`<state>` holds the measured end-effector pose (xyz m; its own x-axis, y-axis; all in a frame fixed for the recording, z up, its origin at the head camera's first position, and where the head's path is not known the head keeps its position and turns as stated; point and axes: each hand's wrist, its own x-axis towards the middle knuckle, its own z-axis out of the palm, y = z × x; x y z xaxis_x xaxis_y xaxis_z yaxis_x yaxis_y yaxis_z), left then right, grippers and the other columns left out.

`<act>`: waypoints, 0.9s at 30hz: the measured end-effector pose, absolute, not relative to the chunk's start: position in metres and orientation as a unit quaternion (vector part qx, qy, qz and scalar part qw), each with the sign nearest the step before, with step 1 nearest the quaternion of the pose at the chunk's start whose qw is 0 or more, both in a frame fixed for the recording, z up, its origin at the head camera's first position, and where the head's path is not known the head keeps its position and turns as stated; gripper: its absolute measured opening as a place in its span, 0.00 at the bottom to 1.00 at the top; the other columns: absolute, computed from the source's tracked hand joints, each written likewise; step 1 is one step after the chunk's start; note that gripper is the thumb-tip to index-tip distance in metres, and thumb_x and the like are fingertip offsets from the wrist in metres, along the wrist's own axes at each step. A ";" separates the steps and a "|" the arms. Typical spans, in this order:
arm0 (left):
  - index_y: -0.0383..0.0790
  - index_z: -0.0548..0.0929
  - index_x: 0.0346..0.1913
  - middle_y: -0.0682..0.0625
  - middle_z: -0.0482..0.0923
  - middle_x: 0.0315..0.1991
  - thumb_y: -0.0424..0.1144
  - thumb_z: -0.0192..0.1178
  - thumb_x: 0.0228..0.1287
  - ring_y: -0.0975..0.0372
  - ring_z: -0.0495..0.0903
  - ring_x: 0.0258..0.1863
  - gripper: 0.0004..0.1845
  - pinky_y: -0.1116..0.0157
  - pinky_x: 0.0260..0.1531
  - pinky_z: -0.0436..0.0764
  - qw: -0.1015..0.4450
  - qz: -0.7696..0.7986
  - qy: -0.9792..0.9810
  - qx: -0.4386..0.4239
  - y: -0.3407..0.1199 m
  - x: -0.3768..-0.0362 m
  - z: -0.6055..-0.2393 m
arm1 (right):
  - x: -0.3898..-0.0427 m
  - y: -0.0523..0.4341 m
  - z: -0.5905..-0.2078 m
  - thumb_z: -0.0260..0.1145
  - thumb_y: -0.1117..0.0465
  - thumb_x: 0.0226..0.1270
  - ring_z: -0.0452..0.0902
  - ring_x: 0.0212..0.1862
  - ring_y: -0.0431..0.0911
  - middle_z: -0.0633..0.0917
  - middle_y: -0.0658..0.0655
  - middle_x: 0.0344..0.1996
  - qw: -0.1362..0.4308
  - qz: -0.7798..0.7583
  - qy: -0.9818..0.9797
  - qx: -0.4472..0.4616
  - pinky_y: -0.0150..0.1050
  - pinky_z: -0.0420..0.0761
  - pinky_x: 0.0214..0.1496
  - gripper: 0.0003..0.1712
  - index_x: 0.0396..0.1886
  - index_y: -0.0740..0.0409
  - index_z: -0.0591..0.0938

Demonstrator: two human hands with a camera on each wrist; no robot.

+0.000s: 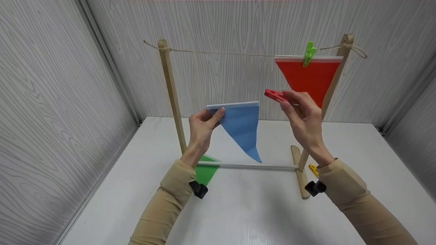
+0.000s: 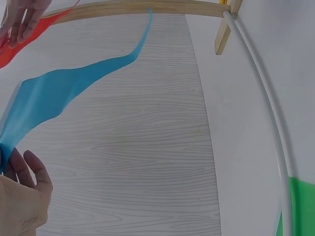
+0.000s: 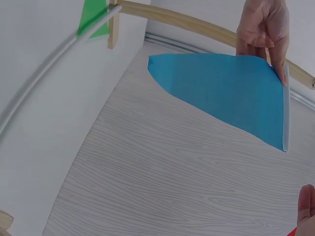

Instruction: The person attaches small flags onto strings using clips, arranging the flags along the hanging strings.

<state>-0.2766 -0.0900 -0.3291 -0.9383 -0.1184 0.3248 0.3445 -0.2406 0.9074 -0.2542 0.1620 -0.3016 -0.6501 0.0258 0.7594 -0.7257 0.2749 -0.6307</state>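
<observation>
My left hand (image 1: 201, 127) pinches a blue triangular pennant (image 1: 242, 122) by the left end of its white top edge, and the point hangs down. In the right wrist view the same blue pennant (image 3: 216, 96) spreads out from the fingers. Between thumb and fingers of my right hand (image 1: 305, 119) is a red clothespin (image 1: 275, 95), held up to the right of the blue pennant. Behind that hand a red pennant (image 1: 308, 73) hangs from a string (image 1: 221, 53), with a green clothespin (image 1: 309, 54) clipped on its top edge.
Two wooden posts (image 1: 172, 92) carry the string, joined low down by a white rod (image 1: 255, 166). A green pennant (image 1: 205, 173) lies on the white table (image 1: 252, 207) at the left post. By the right foot (image 1: 301, 183) lies a yellow clothespin (image 1: 313, 170), partly behind my right forearm.
</observation>
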 end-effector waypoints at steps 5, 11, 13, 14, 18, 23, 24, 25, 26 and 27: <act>0.28 0.87 0.44 0.52 0.87 0.32 0.30 0.66 0.66 0.64 0.86 0.35 0.08 0.60 0.50 0.87 0.147 -0.782 -0.597 -0.100 -0.088 -0.279 -0.322 | -0.260 0.158 -0.287 0.65 0.68 0.70 0.82 0.52 0.38 0.83 0.57 0.49 0.349 0.555 -0.712 0.252 0.26 0.81 0.58 0.19 0.59 0.67 0.81; 0.28 0.86 0.47 0.48 0.88 0.36 0.32 0.64 0.68 0.62 0.88 0.38 0.11 0.57 0.52 0.86 0.150 -0.781 -0.597 -0.104 -0.086 -0.280 -0.313 | -0.263 0.156 -0.274 0.66 0.64 0.70 0.84 0.51 0.41 0.84 0.54 0.48 0.374 0.555 -0.696 0.261 0.30 0.81 0.60 0.19 0.58 0.67 0.82; 0.28 0.85 0.48 0.47 0.88 0.38 0.33 0.64 0.69 0.61 0.88 0.40 0.11 0.57 0.53 0.86 0.152 -0.780 -0.598 -0.104 -0.086 -0.281 -0.310 | -0.265 0.156 -0.271 0.67 0.64 0.69 0.84 0.51 0.41 0.84 0.52 0.47 0.382 0.554 -0.692 0.261 0.30 0.81 0.60 0.19 0.58 0.67 0.82; 0.28 0.85 0.48 0.45 0.88 0.39 0.33 0.64 0.69 0.61 0.88 0.41 0.11 0.57 0.53 0.86 0.152 -0.779 -0.599 -0.105 -0.086 -0.281 -0.309 | -0.266 0.156 -0.269 0.67 0.64 0.69 0.84 0.51 0.41 0.84 0.51 0.47 0.384 0.554 -0.691 0.261 0.30 0.81 0.60 0.19 0.58 0.66 0.82; 0.27 0.84 0.50 0.43 0.87 0.42 0.33 0.62 0.70 0.59 0.87 0.44 0.12 0.56 0.54 0.86 0.156 -0.777 -0.599 -0.111 -0.086 -0.283 -0.304 | -0.269 0.156 -0.262 0.66 0.66 0.69 0.84 0.50 0.40 0.83 0.44 0.46 0.392 0.559 -0.680 0.266 0.29 0.82 0.59 0.19 0.58 0.67 0.82; 0.28 0.83 0.52 0.46 0.85 0.43 0.33 0.60 0.72 0.57 0.86 0.48 0.13 0.55 0.54 0.85 0.156 -0.773 -0.603 -0.123 -0.086 -0.285 -0.298 | -0.270 0.153 -0.252 0.66 0.70 0.68 0.83 0.47 0.38 0.81 0.42 0.44 0.389 0.581 -0.657 0.281 0.27 0.82 0.56 0.19 0.58 0.70 0.81; 0.28 0.83 0.52 0.45 0.84 0.44 0.34 0.60 0.72 0.56 0.85 0.49 0.13 0.55 0.55 0.85 0.155 -0.772 -0.603 -0.126 -0.085 -0.285 -0.297 | -0.270 0.152 -0.250 0.66 0.70 0.68 0.83 0.47 0.38 0.81 0.42 0.44 0.389 0.583 -0.655 0.282 0.27 0.82 0.55 0.20 0.58 0.70 0.81; 0.28 0.83 0.52 0.45 0.84 0.45 0.34 0.59 0.73 0.55 0.85 0.51 0.13 0.55 0.55 0.85 0.155 -0.772 -0.603 -0.128 -0.085 -0.285 -0.296 | -0.270 0.151 -0.248 0.66 0.69 0.68 0.83 0.47 0.38 0.81 0.42 0.44 0.390 0.586 -0.653 0.281 0.26 0.82 0.55 0.20 0.59 0.70 0.81; 0.28 0.83 0.53 0.45 0.83 0.45 0.34 0.59 0.73 0.54 0.85 0.52 0.13 0.55 0.56 0.85 0.154 -0.772 -0.603 -0.129 -0.085 -0.285 -0.294 | -0.270 0.151 -0.246 0.66 0.69 0.68 0.83 0.47 0.39 0.81 0.43 0.45 0.390 0.589 -0.650 0.281 0.27 0.82 0.56 0.20 0.59 0.70 0.81; 0.27 0.82 0.53 0.44 0.83 0.46 0.34 0.59 0.73 0.53 0.85 0.53 0.13 0.54 0.56 0.85 0.154 -0.772 -0.602 -0.131 -0.085 -0.286 -0.293 | -0.270 0.150 -0.245 0.67 0.69 0.68 0.83 0.47 0.39 0.81 0.43 0.45 0.390 0.591 -0.648 0.280 0.27 0.82 0.56 0.20 0.59 0.70 0.81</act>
